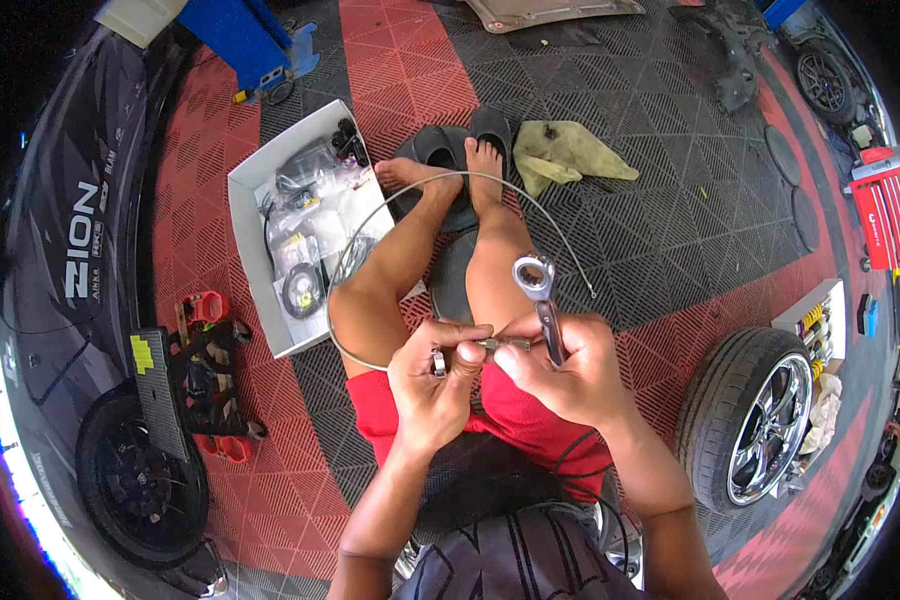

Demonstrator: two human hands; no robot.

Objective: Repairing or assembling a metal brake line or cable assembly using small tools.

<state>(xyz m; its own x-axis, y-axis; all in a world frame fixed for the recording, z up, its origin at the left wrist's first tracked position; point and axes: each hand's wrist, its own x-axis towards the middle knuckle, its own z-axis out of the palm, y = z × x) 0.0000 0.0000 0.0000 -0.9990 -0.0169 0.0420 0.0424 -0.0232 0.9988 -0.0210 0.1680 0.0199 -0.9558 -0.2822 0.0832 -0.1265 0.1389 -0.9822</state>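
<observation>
Above my lap, my left hand and my right hand are closed, their fingertips meeting at a small metal hose fitting. Both hands pinch this fitting between thumb and finger. My right hand also keeps a ratcheting ring wrench tucked in it, ring end up and away from me. A shiny metal ring-shaped piece shows at my left hand's fingers; I cannot make out what it is. A thin braided hose arcs over my legs from behind my left hand to a loose end at the right.
A white box of bagged parts lies left of my legs, near red stands. A car borders the left side. At the right a wheel stands upright. A yellowish cloth and black shoes lie ahead.
</observation>
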